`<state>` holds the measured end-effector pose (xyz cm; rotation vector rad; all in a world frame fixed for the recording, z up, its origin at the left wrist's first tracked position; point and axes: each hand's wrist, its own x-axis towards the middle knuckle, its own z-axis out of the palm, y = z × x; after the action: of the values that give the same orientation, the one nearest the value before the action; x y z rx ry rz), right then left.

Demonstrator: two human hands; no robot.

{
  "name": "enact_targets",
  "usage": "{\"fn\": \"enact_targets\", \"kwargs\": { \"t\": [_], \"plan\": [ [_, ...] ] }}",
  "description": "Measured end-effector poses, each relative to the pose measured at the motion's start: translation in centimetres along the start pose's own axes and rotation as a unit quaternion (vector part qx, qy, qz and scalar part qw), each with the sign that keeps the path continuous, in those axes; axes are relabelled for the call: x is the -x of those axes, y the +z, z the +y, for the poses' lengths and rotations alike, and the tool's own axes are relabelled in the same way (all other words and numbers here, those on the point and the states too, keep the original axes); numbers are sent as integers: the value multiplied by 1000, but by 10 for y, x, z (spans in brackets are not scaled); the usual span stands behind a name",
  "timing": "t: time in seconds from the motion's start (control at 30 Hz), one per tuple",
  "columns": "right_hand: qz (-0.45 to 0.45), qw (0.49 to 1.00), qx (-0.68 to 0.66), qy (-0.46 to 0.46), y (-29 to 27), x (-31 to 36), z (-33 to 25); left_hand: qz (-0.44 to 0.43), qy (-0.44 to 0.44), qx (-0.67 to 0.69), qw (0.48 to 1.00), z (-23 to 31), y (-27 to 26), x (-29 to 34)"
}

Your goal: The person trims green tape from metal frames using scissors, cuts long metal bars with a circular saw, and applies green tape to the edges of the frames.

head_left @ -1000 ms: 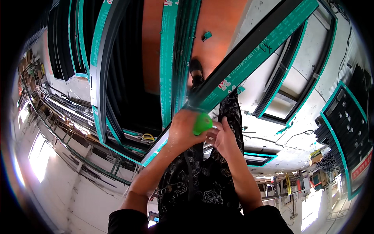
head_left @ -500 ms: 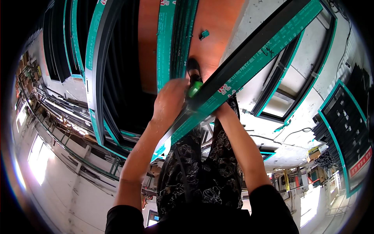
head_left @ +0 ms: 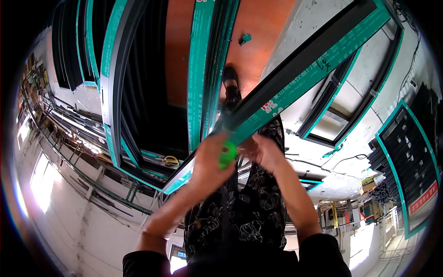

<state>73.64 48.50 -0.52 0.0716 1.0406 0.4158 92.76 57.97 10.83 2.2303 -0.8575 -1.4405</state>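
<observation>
A bright green roll, which looks like adhesive tape, is in my left hand, its fingers curled about it. That hand is smeared by motion in front of a long black profile with a green printed film along its side. The profile runs diagonally from lower left to upper right. My right hand is just below the profile's edge, right of the roll. Its fingers bend in toward the roll and look pinched; blur hides what lies between them.
Film-covered frames lean in a row on the left. A bundle of green-wrapped profiles stands ahead beside an orange board. More frames lie at right, with loose cable on the floor. A green scrap lies on the board.
My left hand has moved down toward me and right, carrying the green roll from the profile's far side to its near side. My right hand has come out from beneath the profile.
</observation>
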Motion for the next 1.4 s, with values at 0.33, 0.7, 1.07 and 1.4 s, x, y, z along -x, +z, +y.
{"fn": "enact_targets", "kwargs": {
  "t": [0.33,0.7,1.07,1.4],
  "plan": [
    [-48,973,-227,6,21,56,43,59,24,-44,997,30,61,10],
    [96,968,-221,-65,-31,-53,2,138,-14,-66,988,-41,5,-44],
    [-219,972,-83,12,17,-106,-63,106,-58,-64,991,-60,16,-86],
    [6,997,-13,-77,8,21,24,89,-21,-14,996,-2,58,33]
  ]
}}
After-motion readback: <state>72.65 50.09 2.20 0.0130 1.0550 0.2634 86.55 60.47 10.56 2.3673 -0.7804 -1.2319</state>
